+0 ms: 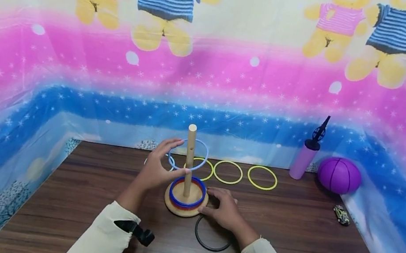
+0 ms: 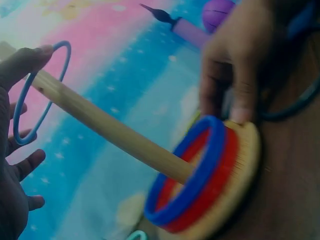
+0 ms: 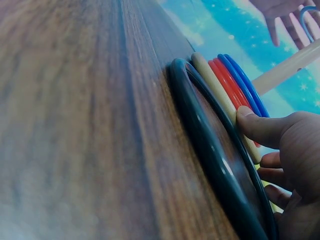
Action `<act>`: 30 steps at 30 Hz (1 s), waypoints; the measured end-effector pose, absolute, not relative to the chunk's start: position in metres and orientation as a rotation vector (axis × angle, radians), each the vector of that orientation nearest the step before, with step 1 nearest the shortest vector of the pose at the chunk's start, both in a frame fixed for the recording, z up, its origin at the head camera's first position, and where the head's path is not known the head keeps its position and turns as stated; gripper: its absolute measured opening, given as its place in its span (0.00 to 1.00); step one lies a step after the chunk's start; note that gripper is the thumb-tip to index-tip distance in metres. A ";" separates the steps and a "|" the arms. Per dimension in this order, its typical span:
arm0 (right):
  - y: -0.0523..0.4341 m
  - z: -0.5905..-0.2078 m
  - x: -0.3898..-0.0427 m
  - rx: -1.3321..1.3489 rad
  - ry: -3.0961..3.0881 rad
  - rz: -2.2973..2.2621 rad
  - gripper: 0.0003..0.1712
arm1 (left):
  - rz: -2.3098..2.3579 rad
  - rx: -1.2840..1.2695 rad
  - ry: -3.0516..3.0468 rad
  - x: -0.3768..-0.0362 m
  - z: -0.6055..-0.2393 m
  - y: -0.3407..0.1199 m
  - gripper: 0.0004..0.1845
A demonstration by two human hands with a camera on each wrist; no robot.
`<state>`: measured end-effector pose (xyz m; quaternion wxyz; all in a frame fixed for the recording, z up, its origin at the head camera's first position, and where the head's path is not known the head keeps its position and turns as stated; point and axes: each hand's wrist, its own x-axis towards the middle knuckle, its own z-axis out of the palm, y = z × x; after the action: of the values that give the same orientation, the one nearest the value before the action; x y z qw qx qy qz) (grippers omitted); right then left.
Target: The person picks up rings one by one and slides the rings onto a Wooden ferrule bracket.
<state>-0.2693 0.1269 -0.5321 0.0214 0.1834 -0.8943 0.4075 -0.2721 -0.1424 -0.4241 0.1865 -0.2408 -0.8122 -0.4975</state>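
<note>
My left hand (image 1: 157, 170) pinches a light blue ring (image 2: 19, 106) between thumb and fingertips. That ring encircles the upper part of a wooden post (image 1: 191, 142), above the base and tilted in the left wrist view. Blue rings (image 2: 215, 150) lie stacked over red rings (image 2: 231, 155) around the post's foot, on the round wooden base (image 1: 181, 212). At the stand's right side my right hand (image 1: 227, 211) grips the base's edge, its thumb by the red rings. A black ring (image 3: 200, 145) lies on the table just below that hand, partly hidden by it in the head view.
Several yellow rings, one of them a yellow ring (image 1: 261, 188) at the right, lie along the table's back edge. Further right stand a purple hand pump (image 1: 304, 161) and a purple ball (image 1: 340, 175). A toy car (image 1: 341, 215) sits near the right edge. Printed cloth surrounds the table.
</note>
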 end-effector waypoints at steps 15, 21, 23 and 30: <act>0.126 -0.531 -0.268 0.563 -2.762 1.263 0.35 | -1.471 -0.597 -2.498 -0.264 -0.472 -0.143 0.48; 0.126 -0.532 -0.268 0.554 -2.766 1.256 0.35 | -1.447 -0.664 -2.496 -0.265 -0.488 -0.144 0.49; 0.126 -0.532 -0.268 0.555 -2.768 1.259 0.36 | -1.454 -0.667 -2.499 -0.266 -0.492 -0.145 0.48; 0.126 -0.532 -0.268 0.559 -2.775 1.250 0.35 | -1.481 -0.667 -2.525 -0.267 -0.504 -0.144 0.49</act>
<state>-0.2683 0.1260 -0.5324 0.0234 0.1807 -0.8964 0.4040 -0.2674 -0.1441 -0.5044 0.0694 -0.2216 -0.8390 -0.4921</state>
